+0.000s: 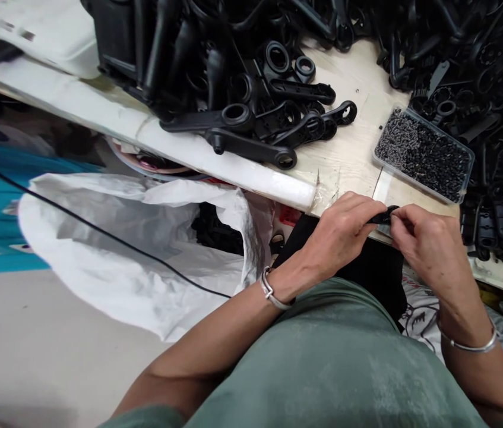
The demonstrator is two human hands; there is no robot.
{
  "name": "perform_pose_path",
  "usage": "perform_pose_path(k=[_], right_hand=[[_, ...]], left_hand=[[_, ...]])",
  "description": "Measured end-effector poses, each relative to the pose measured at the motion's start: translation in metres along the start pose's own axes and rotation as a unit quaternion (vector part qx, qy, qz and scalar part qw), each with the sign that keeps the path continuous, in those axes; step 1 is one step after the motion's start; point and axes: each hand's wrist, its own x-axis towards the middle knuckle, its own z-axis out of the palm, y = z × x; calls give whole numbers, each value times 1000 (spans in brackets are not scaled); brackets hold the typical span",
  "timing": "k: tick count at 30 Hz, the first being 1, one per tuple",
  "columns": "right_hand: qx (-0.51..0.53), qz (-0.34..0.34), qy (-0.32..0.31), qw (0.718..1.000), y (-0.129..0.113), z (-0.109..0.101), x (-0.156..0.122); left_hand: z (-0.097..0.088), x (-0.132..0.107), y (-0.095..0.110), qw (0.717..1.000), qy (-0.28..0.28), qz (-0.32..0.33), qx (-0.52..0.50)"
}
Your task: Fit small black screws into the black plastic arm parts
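Just above the table's front edge, my left hand (342,229) is closed on a small black plastic part (381,216). My right hand (429,241) meets it from the other side, fingertips pinched at the part's right end. Most of the part is hidden by my fingers, and whatever tiny piece the right fingers may hold does not show. Beyond my hands sits a clear plastic box (468,169) full of small black and dark grey pieces. Left of it, black plastic arm-shaped parts with ring ends (251,145) lie in a pile.
More black parts (500,214) crowd the table's right side and back. A white padded edge (189,153) runs along the front left. Below it a large white sack (139,249) gapes, with black parts inside. A black cable (100,229) hangs across the sack.
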Motion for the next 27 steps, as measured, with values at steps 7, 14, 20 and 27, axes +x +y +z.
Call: perform_pose_path(k=[7,14,20,27], right_hand=[[-175,-16,-31,984,-13,0,1],[-288,34,-144,946,-58,-9,13],[-22,62,-65,996,-14,-3,9],[466,252,42,847,12,14,-18]], left_hand=[[2,-1,0,999,29,22,2],[-1,0,5,998,47,22,26],[-3,0,5,999,29,12,40],[-1,-3,9,997,63,-17,27]])
